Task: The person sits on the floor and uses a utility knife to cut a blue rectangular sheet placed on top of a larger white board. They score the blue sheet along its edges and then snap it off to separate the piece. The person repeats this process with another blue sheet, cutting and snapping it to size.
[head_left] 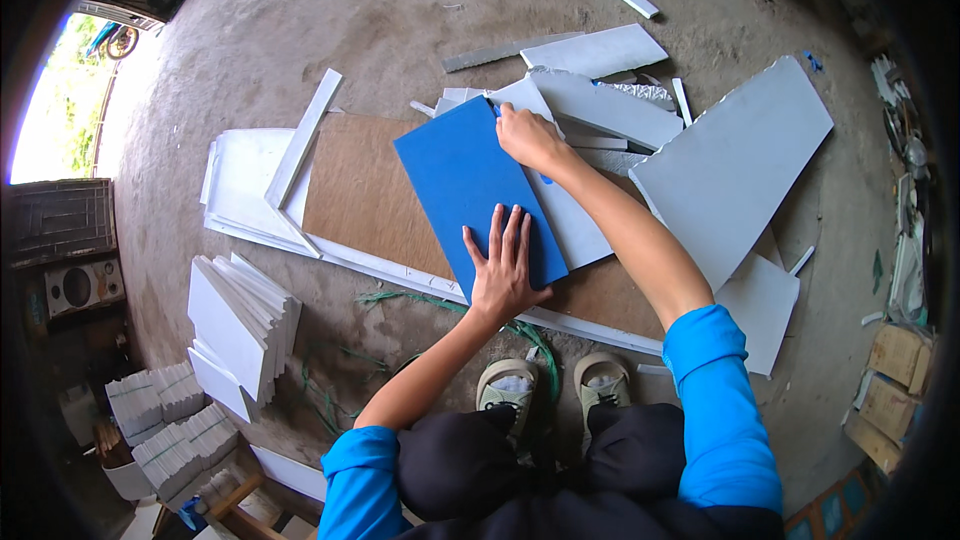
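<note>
A flat blue rectangular board (470, 175) lies at a slant on a white sheet (570, 215), which sticks out along its right side. My left hand (503, 265) presses on the board's lower part, palm down with fingers spread. At the board's upper right edge, my right hand (530, 137) is closed in a fist, knuckles up. Small blue bits show by its fingertips and under the wrist; what the fist holds is mostly hidden. Beneath lies a brown board (365, 190) on top of long white sheets (245, 170).
White offcuts (610, 105) pile up beyond my right hand, with a large white panel (740, 175) at the right. Stacked white pieces (235, 325) stand at the left near bundled strips (160, 400). Green twine (540, 345) lies by my shoes (507, 385). Cardboard boxes (890, 400) sit far right.
</note>
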### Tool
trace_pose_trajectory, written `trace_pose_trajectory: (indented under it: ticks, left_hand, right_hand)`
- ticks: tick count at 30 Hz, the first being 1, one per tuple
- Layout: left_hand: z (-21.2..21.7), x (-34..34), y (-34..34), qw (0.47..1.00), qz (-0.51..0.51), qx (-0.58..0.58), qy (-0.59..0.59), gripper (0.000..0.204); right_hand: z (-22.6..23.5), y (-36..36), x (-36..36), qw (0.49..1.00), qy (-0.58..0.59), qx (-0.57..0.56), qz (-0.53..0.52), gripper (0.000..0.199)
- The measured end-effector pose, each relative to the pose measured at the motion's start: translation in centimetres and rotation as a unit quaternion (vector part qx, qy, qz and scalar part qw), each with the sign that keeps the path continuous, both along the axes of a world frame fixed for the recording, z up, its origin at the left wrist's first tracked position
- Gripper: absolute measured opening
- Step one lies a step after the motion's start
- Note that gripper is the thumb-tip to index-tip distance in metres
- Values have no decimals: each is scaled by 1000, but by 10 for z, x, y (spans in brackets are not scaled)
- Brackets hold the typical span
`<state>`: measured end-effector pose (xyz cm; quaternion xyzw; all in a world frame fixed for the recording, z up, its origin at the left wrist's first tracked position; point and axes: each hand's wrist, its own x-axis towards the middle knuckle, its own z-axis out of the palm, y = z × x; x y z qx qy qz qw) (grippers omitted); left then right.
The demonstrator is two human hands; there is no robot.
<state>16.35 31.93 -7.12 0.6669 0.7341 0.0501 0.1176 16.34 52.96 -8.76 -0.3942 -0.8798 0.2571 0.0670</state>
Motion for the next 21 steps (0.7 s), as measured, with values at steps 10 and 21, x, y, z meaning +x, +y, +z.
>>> trace_pose_trajectory:
  ticks: [10,21]
  left_hand:
    - [1,-3,-3,1000,3,-8,-2,113]
    - [-2,3,-4,1000,0,26,11,111]
  right_hand:
    - [31,8,-28,985,-95,-143,-31,28]
    - [41,-41,28,949,-197,-244,-20,22]
